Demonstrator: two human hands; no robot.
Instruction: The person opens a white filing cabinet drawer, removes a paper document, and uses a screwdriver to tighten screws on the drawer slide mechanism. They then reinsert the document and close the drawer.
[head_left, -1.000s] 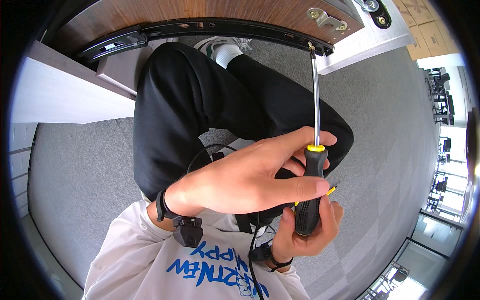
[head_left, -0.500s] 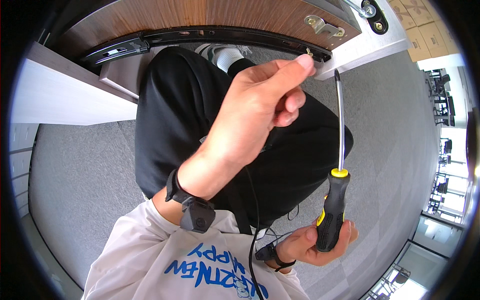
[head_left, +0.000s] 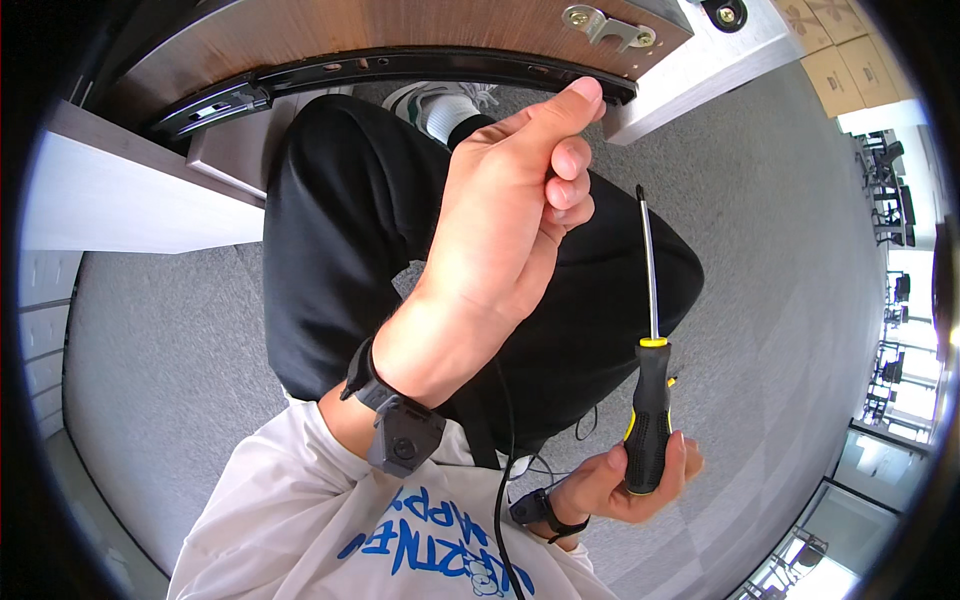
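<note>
My left hand (head_left: 505,215) is closed in a pinch at the right end of a black metal drawer slide (head_left: 430,66), its other fingers curled. A small brass-coloured screw showed at these fingertips half a second ago; now the thumb and fingers hide it. The slide runs along the lower edge of a brown wood-grain panel (head_left: 330,30). Lower right, my right hand (head_left: 655,490) is wrapped round the black and yellow handle of a screwdriver (head_left: 652,400). Its shaft points up and away, with the dark tip apart from the panel and slide.
A metal bracket (head_left: 608,28) is screwed to the panel near its right end. White boards (head_left: 690,75) stand at the right and left. Cardboard boxes (head_left: 858,75) are stacked far right. My bent legs in black trousers (head_left: 340,220) are between me and the slide; a thin cable (head_left: 510,410) hangs down.
The panel, slide and bracket have shifted left and up in view. My left hand stays at the slide's end, its thumb now covering the screw. The screwdriver's tip has dropped lower and left.
</note>
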